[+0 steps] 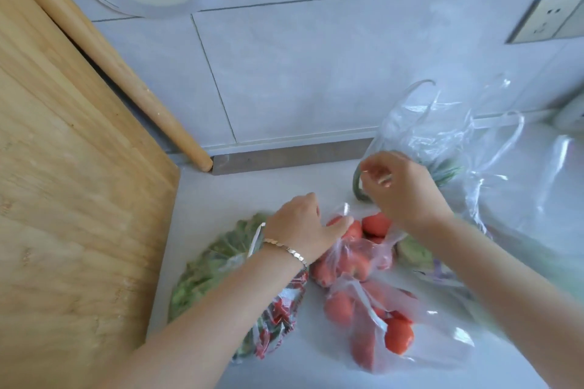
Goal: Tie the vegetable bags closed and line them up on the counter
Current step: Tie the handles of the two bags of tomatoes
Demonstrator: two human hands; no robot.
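Note:
A clear bag of red tomatoes (pixel 354 257) lies in the middle of the white counter (pixel 252 186). My left hand (pixel 303 226) rests on its left side, fingers pinching the bag's plastic near a handle. My right hand (pixel 401 186) hovers above the bag's far side, thumb and fingers pinched on a thin strip of plastic. In front lies a second clear bag (pixel 379 322) of red vegetables. A bag of leafy greens (pixel 208 268) sits at the left under my left forearm. A bag of red chillies (pixel 278 319) lies beside it. A tall open bag of green vegetables (pixel 442 136) stands behind my right hand.
A wooden cutting board (pixel 69 167) and a rolling pin (pixel 126 73) lean against the tiled wall at the left. A wall socket (pixel 550 19) is at the upper right. More clear plastic (pixel 537 199) and a pale green vegetable (pixel 414 251) lie to the right.

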